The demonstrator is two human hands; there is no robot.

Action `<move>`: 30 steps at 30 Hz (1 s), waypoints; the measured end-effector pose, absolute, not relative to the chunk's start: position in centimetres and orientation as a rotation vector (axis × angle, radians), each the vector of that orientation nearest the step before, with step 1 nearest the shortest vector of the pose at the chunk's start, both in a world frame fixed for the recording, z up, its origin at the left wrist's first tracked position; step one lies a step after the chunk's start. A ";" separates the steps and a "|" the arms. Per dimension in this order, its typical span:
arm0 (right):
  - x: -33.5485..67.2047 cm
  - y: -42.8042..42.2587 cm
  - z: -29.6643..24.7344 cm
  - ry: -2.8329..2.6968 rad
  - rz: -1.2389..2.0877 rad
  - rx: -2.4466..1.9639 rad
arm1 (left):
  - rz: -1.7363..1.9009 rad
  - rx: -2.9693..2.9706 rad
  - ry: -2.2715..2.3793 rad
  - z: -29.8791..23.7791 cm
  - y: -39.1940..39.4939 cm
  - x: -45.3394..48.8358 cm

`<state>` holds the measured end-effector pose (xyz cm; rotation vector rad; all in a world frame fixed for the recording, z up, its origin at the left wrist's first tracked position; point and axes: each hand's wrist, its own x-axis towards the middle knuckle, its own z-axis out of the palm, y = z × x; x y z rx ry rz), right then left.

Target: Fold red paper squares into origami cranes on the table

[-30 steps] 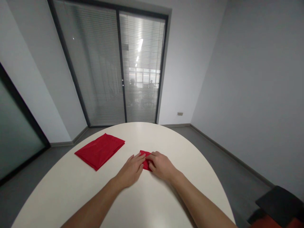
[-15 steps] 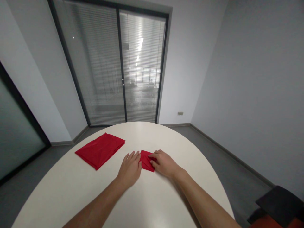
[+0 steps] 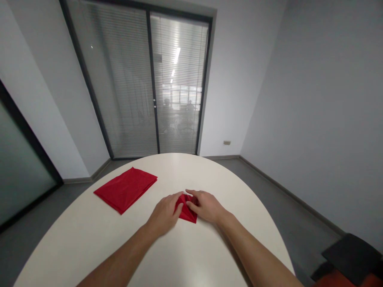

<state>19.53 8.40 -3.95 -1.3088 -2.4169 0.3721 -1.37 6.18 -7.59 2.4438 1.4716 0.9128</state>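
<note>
Mid-fold, I judge: my left hand (image 3: pixel 164 214) and right hand (image 3: pixel 207 206) pinch the small red cloth (image 3: pixel 188 214) at mid-tabletop (image 3: pixel 182 259), fingers (image 3: pixel 176 198) gripping its raised edges. Any next crease needs those edges matched.

Left hand (image 3: pixel 164 214) and right hand (image 3: pixel 206 206) pinch a small folded red cloth (image 3: pixel 187 211) on the round white table (image 3: pixel 194 255); a larger folded red cloth (image 3: pixel 125 189) lies apart, left.

We are resting both hands on the table (image 3: pixel 185 255): our left hand (image 3: pixel 164 215) is touching the small folded cloth (image 3: pixel 189 215) from its left, our right hand (image 3: pixel 206 206) from its right. The larger folded cloth (image 3: pixel 125 189) is lying farther left, well apart.
</note>
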 end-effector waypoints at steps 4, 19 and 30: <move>19.7 8.6 -4.0 -2.395 0.428 -1.265 | 0.905 2.393 1.472 -6.9 6.0 -1.2; 20.2 9.0 -3.9 -2.381 0.492 -1.121 | 0.931 2.299 1.585 -6.1 5.4 -1.0; 20.4 9.7 -4.3 -2.248 0.486 -1.337 | 0.910 2.291 1.610 -5.8 5.2 -0.9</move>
